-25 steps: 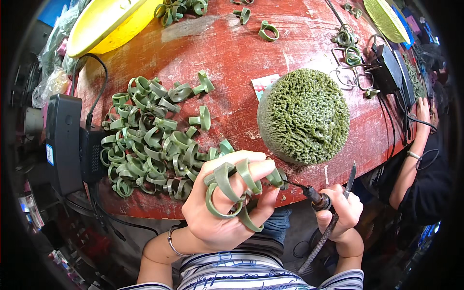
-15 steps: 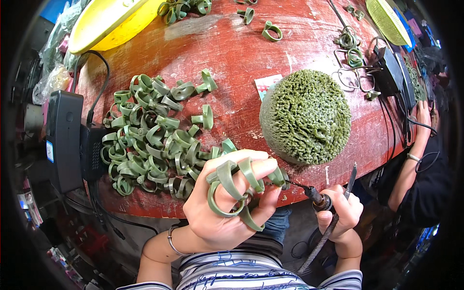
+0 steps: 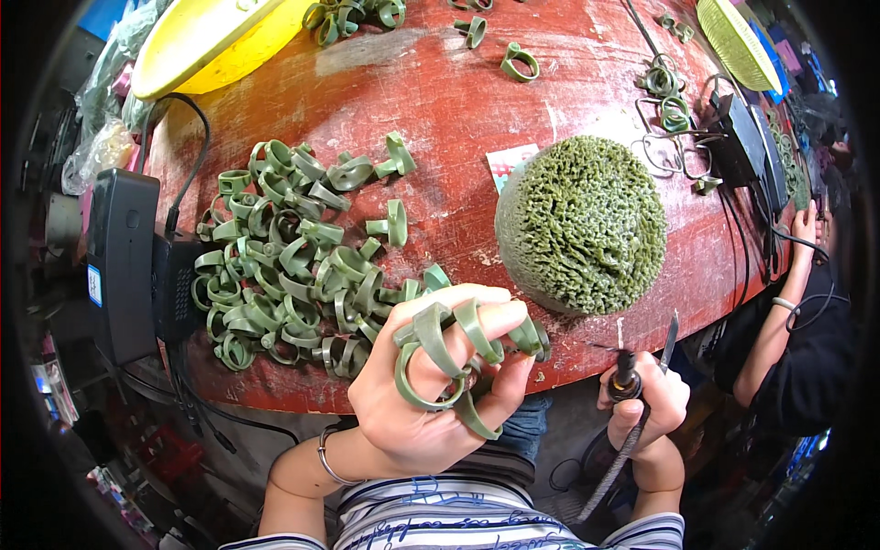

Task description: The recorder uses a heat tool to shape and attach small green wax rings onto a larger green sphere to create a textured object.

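Observation:
Green wax rings (image 3: 431,339) are looped over the fingers of my left hand (image 3: 403,422). Its thumb and index finger pinch another green ring (image 3: 527,337) by the table's near edge. A little to the right, my right hand (image 3: 658,403) grips a dark wax pen (image 3: 625,376), its thin bent tip pointing left, apart from the ring. The same hand also keeps a narrow metal blade (image 3: 672,335) sticking up past the fingers. From under that hand a grey braided length (image 3: 607,486) hangs; whether cord or handle, I cannot tell.
A heap of green rings (image 3: 284,257) spreads over the red table (image 3: 440,119) at left. Right of centre stands a round, pitted green block (image 3: 587,225). Black boxes (image 3: 124,266) with cables flank the table. A yellow basin (image 3: 211,46) is far left; another person's arm (image 3: 779,321) is at right.
My right hand has drawn the wax pen off the pinched ring, slightly right and down, and the pen now stands more upright. My left hand stays almost still.

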{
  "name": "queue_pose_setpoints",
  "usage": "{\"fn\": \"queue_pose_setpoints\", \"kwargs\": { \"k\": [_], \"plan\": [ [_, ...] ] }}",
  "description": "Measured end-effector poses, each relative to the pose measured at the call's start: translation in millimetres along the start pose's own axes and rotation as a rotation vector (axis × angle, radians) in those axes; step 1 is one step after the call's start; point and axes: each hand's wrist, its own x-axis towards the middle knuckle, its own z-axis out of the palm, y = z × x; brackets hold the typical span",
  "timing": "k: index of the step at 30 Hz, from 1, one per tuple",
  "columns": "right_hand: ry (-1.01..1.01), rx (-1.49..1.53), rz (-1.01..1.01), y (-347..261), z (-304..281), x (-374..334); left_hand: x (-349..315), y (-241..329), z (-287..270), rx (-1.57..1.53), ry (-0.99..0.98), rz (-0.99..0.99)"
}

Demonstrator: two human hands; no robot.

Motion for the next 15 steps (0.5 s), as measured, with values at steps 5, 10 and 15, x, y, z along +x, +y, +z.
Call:
{"fn": "queue_pose_setpoints", "kwargs": {
  "k": [5, 10, 15],
  "plan": [
    [0.075, 0.042, -0.012, 8, -1, -4, 0, 7, 8, -0.146, 0.159, -0.145],
    [0.074, 0.243, 0.099, -8, -3, 0, -4, 12, 4, -0.308, 0.063, -0.177],
    [0.033, 0.351, 0.17, -48, 10, 14, -2, 29, -3, -0.574, -0.118, -0.456]
  ]
}}
